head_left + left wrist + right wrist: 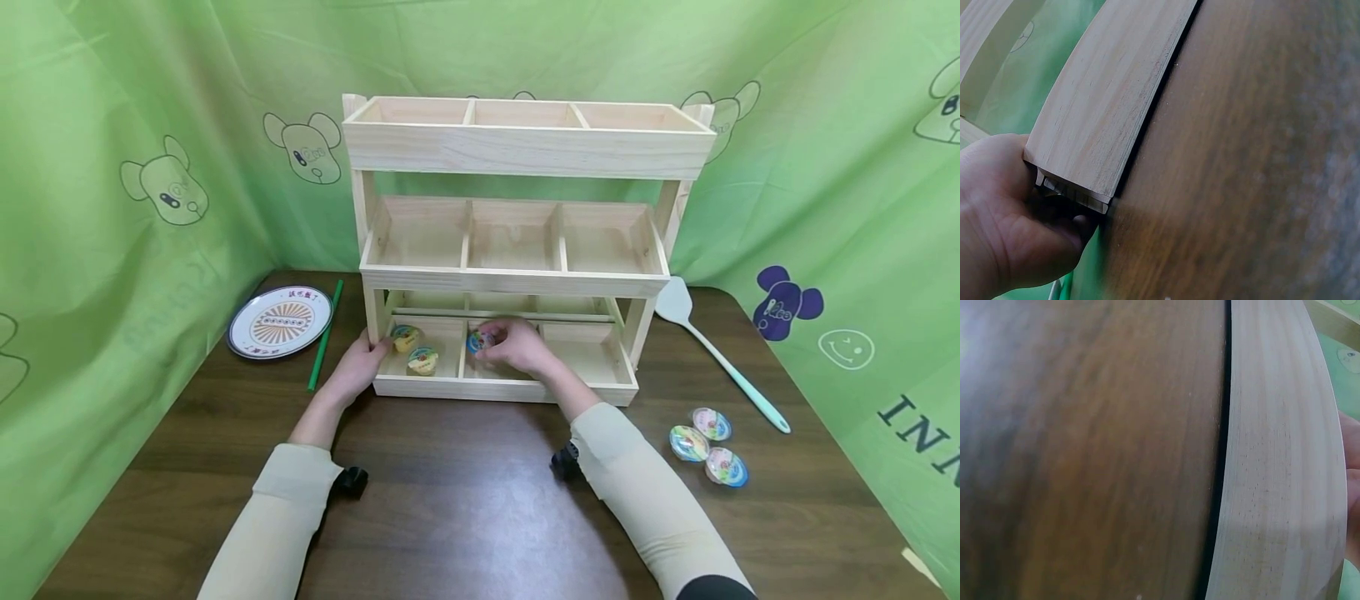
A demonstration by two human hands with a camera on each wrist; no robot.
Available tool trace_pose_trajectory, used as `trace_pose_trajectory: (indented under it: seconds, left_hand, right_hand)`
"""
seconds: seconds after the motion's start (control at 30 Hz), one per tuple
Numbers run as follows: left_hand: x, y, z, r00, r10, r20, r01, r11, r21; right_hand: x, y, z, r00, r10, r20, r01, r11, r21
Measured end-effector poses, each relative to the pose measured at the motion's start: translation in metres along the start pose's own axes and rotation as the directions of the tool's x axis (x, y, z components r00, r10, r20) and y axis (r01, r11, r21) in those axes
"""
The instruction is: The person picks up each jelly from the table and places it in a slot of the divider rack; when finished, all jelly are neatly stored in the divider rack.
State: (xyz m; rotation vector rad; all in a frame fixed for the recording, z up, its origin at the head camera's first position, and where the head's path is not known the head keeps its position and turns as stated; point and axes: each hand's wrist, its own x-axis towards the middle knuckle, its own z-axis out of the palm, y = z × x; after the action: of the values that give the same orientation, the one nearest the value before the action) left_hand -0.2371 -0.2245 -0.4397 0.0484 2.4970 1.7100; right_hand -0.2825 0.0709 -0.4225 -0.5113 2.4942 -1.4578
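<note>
A three-tier wooden rack (498, 282) stands on the table, its tiers divided into compartments. With my right hand (519, 346) I pinch a small jelly cup (477, 341) inside the bottom tier's middle compartment; fingers partly cover the cup. My left hand (360, 365) grips the left end of that tier, as the left wrist view also shows beside the front board (1107, 94). Two yellow-lidded jelly cups (423, 361) lie in the bottom left compartment. In the right wrist view, the front board (1279, 456) hides most of the right hand.
Three jelly cups (708, 444) lie together on the table (465, 492) at the right. Behind them is a spatula (723, 364) with a pale blue handle. A printed plate (280, 322) and a green stick (326, 335) lie at the left. Green cloth (225, 75) surrounds the table.
</note>
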Motion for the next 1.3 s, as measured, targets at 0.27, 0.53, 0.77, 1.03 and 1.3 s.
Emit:
trace_pose_trajectory:
  seconds: [0.27, 0.53, 0.77, 1.03, 1.3]
  left_hand:
    - [0.0, 0.0, -0.001, 1.0, 0.008, 0.006, -0.008, 1.0, -0.003]
    - [-0.001, -0.001, -0.002, 1.0, 0.0, -0.004, 0.0, 1.0, 0.006]
    - [-0.004, -0.003, -0.002, 1.0, -0.002, -0.007, 0.002, 1.0, 0.001]
    - [-0.002, 0.0, -0.001, 1.0, -0.001, 0.003, 0.001, 1.0, 0.002]
    - [0.0, 0.001, 0.0, 1.0, -0.003, 0.002, 0.003, 1.0, 0.004]
  right_hand:
    - [0.003, 0.001, 0.001, 1.0, 0.012, -0.019, -0.012, 1.0, -0.014]
    - [0.003, 0.0, 0.004, 0.999, 0.002, -0.04, -0.003, 0.999, -0.034]
    - [0.005, 0.001, 0.007, 0.999, -0.004, -0.039, 0.001, 0.998, -0.07]
    - [0.0, -0.004, 0.004, 0.998, 0.025, -0.062, -0.031, 0.996, -0.089]
    - [-0.011, -0.01, -0.01, 0.994, 0.03, -0.105, -0.037, 0.997, -0.072]
